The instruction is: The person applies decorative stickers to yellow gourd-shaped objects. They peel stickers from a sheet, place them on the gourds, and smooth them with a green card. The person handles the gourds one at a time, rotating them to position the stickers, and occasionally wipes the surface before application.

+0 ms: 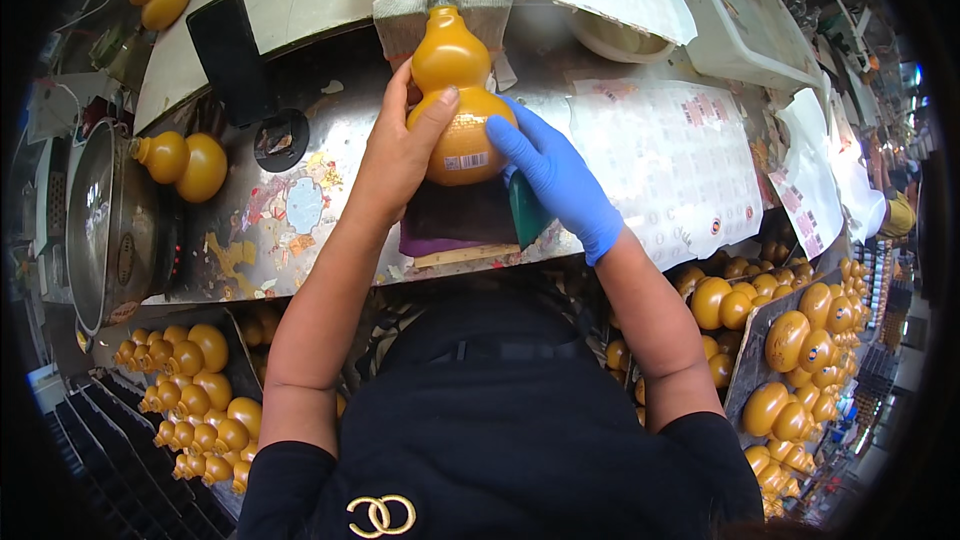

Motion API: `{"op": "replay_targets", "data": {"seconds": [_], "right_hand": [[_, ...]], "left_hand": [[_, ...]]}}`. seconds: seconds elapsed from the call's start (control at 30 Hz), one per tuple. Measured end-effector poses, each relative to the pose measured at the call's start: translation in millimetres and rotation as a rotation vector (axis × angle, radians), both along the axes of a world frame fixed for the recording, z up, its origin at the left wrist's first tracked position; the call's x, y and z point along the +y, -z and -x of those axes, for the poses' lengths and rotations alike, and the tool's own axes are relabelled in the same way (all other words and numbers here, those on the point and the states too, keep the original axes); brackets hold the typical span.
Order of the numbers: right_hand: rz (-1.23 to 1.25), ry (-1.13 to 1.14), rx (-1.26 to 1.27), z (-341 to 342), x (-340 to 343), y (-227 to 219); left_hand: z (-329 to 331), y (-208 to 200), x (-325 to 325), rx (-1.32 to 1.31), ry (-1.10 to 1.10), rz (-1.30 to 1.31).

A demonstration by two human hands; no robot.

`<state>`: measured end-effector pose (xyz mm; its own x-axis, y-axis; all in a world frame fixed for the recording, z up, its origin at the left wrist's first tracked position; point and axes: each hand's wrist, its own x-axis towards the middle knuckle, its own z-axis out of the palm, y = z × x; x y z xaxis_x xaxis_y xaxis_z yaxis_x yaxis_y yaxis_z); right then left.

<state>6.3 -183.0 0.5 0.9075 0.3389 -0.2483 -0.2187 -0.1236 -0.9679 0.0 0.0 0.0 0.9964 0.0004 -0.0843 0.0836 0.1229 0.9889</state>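
Note:
Between my two hands is a glossy amber gourd-shaped bottle (452, 52), its narrow neck pointing away from me. A small barcode label sits low on its rounder end. My bare left hand (412, 130) wraps the left side, thumb on the bottle's waist. My right hand (548, 162), in a blue glove, presses against the right side of the lower bulb. A green flat piece (526, 208) shows just below the gloved fingers; whether they hold it I cannot tell. Beneath the bottle lies a dark pad (455, 218) with a purple edge and a wooden strip.
A phone (230, 58) leans on a round black stand at left, near a metal pan (105, 225) and another gourd bottle (188, 165). Printed label sheets (665, 165) cover the right of the metal table. A white plastic bin (745, 15) stands behind. Crates of gourd bottles flank me.

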Motion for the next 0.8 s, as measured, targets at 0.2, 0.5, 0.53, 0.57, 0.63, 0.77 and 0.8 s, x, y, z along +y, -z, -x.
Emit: {"op": "replay_targets", "data": {"seconds": [0.2,0.5,0.53,0.57,0.63,0.77,0.8], "right_hand": [[-0.698,0.38,0.376,8.2,-17.2,-18.8],[0.137,0.262,-0.399,41.9,18.5,-24.1],[0.111,0.293,-0.337,42.0,15.1,-20.3],[0.105,0.32,-0.322,40.8,11.3,-16.8],[0.095,0.376,-0.29,38.3,2.5,-10.1],[0.038,0.344,-0.424,24.1,-9.1,-26.6],[-0.033,0.26,-0.405,19.6,-6.1,-39.7]], "left_hand": [[3.4,8.8,11.7,0.042,-0.032,0.151],[15.6,7.7,-3.5,-0.135,-0.007,-0.035],[14.5,9.4,-3.0,-0.134,-0.004,-0.039],[14.0,10.6,-2.5,-0.132,-0.003,-0.043],[14.6,7.5,-2.8,-0.119,0.005,-0.048],[15.1,5.1,-1.4,-0.093,0.036,0.051],[14.9,3.0,-1.3,-0.107,0.045,0.08]]}}
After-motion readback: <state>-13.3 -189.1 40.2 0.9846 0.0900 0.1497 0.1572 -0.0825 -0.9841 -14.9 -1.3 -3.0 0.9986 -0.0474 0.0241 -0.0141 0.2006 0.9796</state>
